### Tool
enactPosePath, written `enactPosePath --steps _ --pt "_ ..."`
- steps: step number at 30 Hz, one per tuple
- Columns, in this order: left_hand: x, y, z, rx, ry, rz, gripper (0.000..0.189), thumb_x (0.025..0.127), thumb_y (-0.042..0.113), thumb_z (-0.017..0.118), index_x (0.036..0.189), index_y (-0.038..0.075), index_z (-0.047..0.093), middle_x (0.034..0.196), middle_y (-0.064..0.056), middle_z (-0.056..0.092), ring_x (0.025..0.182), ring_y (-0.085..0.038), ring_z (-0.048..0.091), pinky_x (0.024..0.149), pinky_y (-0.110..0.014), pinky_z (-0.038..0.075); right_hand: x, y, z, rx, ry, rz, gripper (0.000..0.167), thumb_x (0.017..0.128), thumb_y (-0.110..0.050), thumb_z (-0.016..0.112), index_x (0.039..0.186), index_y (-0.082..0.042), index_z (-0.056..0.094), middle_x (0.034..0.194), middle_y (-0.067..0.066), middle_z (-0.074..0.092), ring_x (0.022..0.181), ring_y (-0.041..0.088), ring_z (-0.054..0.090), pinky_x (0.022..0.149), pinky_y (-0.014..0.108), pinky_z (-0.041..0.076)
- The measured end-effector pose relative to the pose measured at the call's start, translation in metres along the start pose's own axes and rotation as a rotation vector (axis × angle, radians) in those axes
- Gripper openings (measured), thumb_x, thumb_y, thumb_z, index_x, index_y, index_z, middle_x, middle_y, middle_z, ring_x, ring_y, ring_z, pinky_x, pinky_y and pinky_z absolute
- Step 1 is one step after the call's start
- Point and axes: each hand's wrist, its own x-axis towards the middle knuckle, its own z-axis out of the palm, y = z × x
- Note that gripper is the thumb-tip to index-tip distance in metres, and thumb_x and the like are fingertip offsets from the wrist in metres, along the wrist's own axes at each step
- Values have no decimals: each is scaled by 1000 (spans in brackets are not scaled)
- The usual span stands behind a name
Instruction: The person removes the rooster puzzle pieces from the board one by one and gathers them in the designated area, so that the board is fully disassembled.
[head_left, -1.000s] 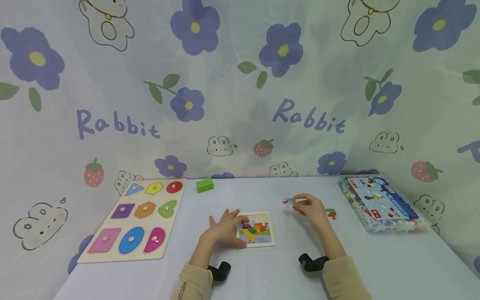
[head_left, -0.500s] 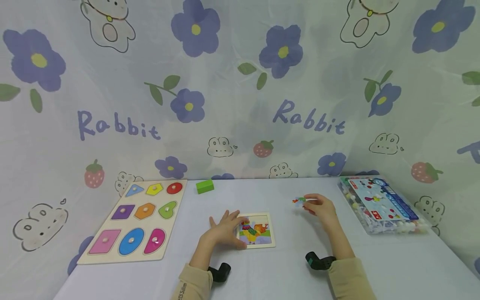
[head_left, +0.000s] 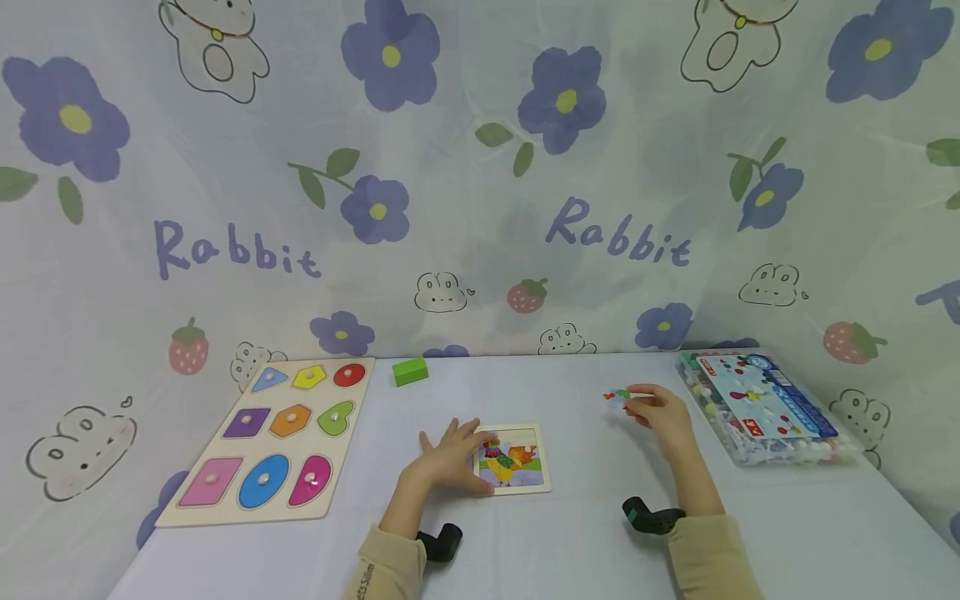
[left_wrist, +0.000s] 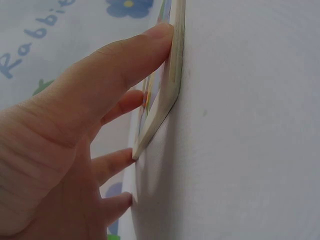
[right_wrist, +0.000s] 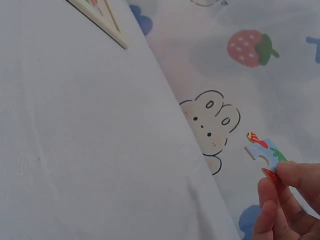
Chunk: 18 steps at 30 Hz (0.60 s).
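Observation:
A small square rooster jigsaw puzzle in a pale wooden frame (head_left: 546,468) lies at the middle of the table. My left hand (head_left: 447,460) rests on its left side with fingers spread; in the left wrist view the thumb (left_wrist: 120,62) presses the border and another fingertip touches the picture. To the right and above the table, my right hand (head_left: 663,417) pinches a puzzle piece (head_left: 615,397) between thumb and fingers. In the right wrist view this puzzle piece (right_wrist: 265,149) is light blue with red and green print and a rounded notch.
A wooden shape board (head_left: 251,442) with knobbed pieces lies at the left. A green block (head_left: 410,372) sits near the back edge. At the right back is a clear plastic case (head_left: 765,400) of small colourful parts. A patterned curtain (head_left: 480,192) hangs behind the table.
My right hand has moved to the right with the puzzle piece, and now covers the spot where another green and red piece showed earlier. The left hand has stayed on the frame.

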Motion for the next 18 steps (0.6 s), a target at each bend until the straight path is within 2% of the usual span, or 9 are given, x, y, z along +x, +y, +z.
enactPosePath --steps 6,10,18 --pt "1 0 0 0 0 -1 64 67 35 81 124 25 53 149 -11 28 138 -43 11 91 -78 -5 -1 -1 -12 -47 25 30 39 89 -19 60 123 -2 53 75 -14 63 69 11 58 59 25 46" --pt "1 -1 1 3 0 0 64 67 35 81 124 25 53 149 -11 29 138 -43 11 91 -78 -5 -2 -1 -18 -34 25 54 41 90 -20 60 126 -3 51 75 -14 62 65 12 56 57 28 47" --pt "2 -1 1 10 -2 -6 67 67 36 81 126 25 53 149 -10 29 138 -42 11 91 -78 -5 0 5 -26 6 -2 54 39 90 -12 58 124 4 49 76 -10 59 68 12 59 58 28 48"
